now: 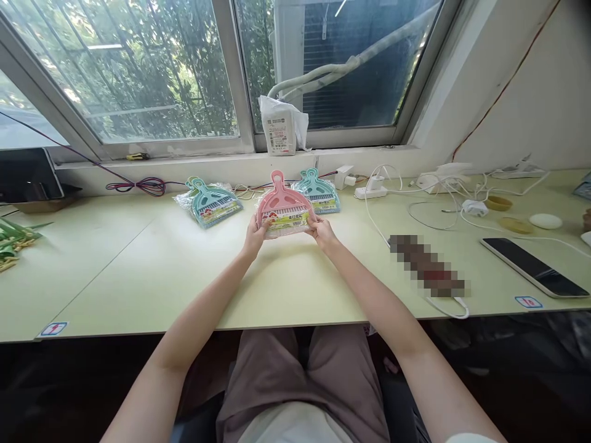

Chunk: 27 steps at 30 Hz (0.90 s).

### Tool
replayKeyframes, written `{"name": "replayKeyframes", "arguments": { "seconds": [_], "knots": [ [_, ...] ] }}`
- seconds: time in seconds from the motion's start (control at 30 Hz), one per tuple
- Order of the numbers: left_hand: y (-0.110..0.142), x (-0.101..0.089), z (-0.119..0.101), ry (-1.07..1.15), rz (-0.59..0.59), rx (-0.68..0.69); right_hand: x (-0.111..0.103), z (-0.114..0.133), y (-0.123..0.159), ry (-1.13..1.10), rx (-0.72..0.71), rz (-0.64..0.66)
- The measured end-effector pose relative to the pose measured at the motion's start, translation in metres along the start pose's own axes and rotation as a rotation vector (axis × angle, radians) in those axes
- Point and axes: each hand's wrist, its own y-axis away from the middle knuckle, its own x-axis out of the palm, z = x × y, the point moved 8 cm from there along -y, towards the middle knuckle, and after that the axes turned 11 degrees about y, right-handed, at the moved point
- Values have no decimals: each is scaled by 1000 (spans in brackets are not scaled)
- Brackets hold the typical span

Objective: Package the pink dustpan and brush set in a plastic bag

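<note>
A pink mini dustpan-and-brush set (282, 206) in clear plastic wrap is held just above the pale green desk (138, 264), at arm's length in front of me. My left hand (255, 237) grips its lower left corner and my right hand (322, 232) grips its lower right corner, fingers closed on the packaging. Two teal sets of the same kind lie on the desk behind it: one to the left (210, 202), one to the right (317, 191).
White chargers and cables (418, 191) sprawl over the desk's right side, with a dark tablet (533, 267) near the right front edge and small round objects (545, 220) beyond it. A white pouch (280, 126) stands on the windowsill. Green stalks (12, 240) lie at far left.
</note>
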Motion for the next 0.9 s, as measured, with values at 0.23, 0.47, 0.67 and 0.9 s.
{"name": "replayKeyframes", "arguments": {
  "seconds": [0.23, 0.47, 0.67, 0.9],
  "knots": [
    [-2, -14, 11, 5, -124, 5, 0, 3, 2, 131, -21, 17],
    [-1, -12, 17, -48, -114, -32, -6, 16, 7, 519, -229, -150],
    [-2, -6, 21, -107, -56, -93, -7, 12, 14, 454, -165, -209],
    [-9, -15, 21, -294, -92, -120, 3, 7, 16, 480, -140, -188]
  ]
}}
